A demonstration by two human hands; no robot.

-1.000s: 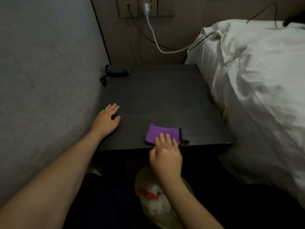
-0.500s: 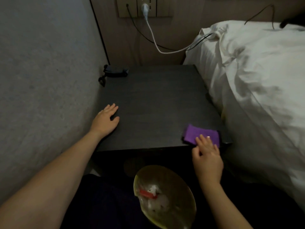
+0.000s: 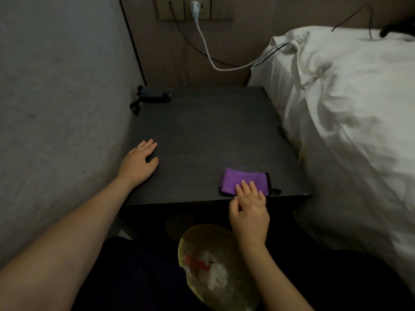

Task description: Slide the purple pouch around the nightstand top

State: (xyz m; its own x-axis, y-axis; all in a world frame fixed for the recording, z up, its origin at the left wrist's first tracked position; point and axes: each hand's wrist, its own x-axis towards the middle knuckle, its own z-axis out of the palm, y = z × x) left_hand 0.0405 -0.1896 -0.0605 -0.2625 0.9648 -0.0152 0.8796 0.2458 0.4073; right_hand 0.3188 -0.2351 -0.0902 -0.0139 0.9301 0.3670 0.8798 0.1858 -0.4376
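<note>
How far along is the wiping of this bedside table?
Done: nothing shows which parts are already wiped. In hand: the right hand presses the purple cloth with straight fingers at the table's near edge, right of middle; the left hand rests flat at the left. Left: the far half, around the dark bundle, looks untouched.

Your right hand [image 3: 249, 212] has slid the purple cloth [image 3: 243, 180] back leftward along the worktop's [image 3: 202, 131] front edge, away from the right corner it reached half a second ago, fingertips pressing its near edge.
</note>
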